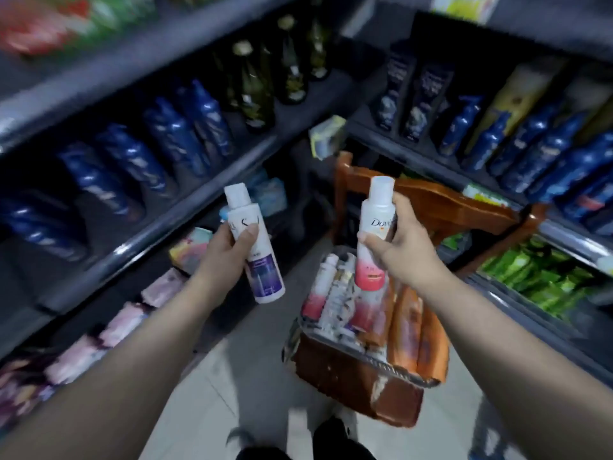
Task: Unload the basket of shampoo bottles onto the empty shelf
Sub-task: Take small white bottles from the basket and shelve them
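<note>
left wall: shelves of dark blue bottles [132,161], green glass bottles further back, pale pink packets [126,320] low down; all smeared by blur.

left hand [225,247]: fingers and thumb wrapped round a white bottle with a purple base [257,250], held tilted in the air, cap pointing away.

centre right: right hand [403,250] grasping a white bottle with a pink base [373,234], upright, directly above the basket [335,346].

basket: near the person's feet, resting on a brown stand [358,383] of unclear kind. it holds more pink-and-white bottles lying down and orange bottles [414,330] on its right side.

behind: wooden chair [441,207].

right wall: more blue bottles [547,157], green packets [547,280] below.

step in hand: two bottles lifted out, not yet shelved; unloading appears early, since the basket looks well filled.

next move: likely carrying both bottles to the bare shelf and standing them cap up, one hand setting down at a time.

unclear: which shelf is the empty one cannot be told; labels are mostly unreadable; the basket's far end is hidden behind the right hand and its bottle.
</note>
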